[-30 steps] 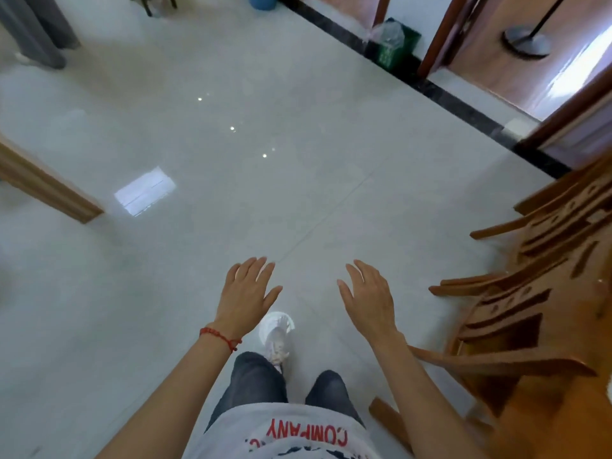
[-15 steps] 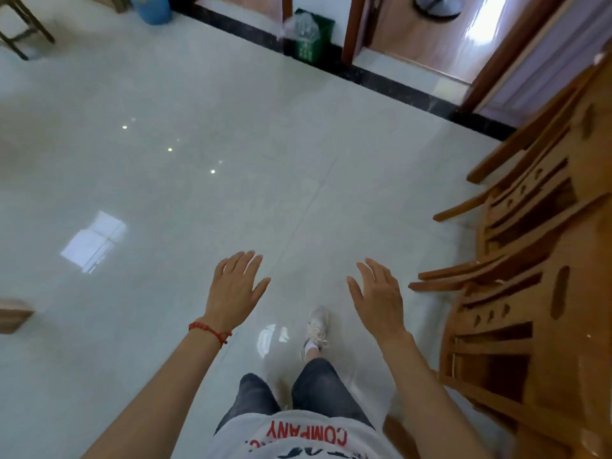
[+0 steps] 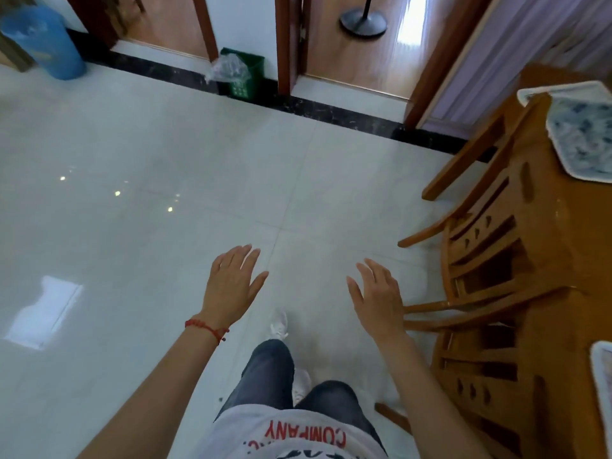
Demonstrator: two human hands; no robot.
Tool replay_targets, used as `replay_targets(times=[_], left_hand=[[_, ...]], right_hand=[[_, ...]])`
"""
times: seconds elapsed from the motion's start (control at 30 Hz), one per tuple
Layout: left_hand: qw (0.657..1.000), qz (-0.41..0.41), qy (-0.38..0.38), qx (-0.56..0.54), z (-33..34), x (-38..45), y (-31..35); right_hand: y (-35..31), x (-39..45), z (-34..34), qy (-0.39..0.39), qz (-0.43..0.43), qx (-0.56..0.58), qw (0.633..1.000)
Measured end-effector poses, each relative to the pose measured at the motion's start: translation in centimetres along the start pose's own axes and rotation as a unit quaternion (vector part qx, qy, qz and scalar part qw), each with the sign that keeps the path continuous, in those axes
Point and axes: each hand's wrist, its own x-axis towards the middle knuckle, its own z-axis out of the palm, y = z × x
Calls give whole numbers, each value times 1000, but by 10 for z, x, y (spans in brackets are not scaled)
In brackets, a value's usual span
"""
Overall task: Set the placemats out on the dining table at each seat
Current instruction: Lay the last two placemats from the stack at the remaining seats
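- Standing on the pale glossy tiled floor (image 3: 139, 167), I look down past my white printed shirt and dark jeans at one white shoe (image 3: 279, 323) stepping forward.
- At my right runs the orange-brown wooden dining table (image 3: 543, 193), with matching wooden chairs (image 3: 480, 260) tucked against its near edge.
- On that table lies a blue-and-white patterned placemat (image 3: 583, 140) near the far end; a second mat of the same pattern (image 3: 603, 382) shows at the frame's edge, closer to me.
- Across the floor, a blue cylindrical bin (image 3: 43, 44) stands far left, and a green plastic-lined bin (image 3: 241, 74) sits against the wall between two doorways.
- My left hand (image 3: 231, 286), a red string bracelet (image 3: 207, 328) on its wrist, hangs in the air, fingers spread and holding nothing.
- My right hand (image 3: 377, 299) floats just beside the nearest chair, fingers straight and apart, empty too.
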Motion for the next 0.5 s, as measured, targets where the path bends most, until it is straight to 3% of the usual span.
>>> replay_targets(times=[0.5], left_hand=[[992,120,-9,23,-51,269,-37]], right_hand=[[0,216,-7,37,100,22,994]])
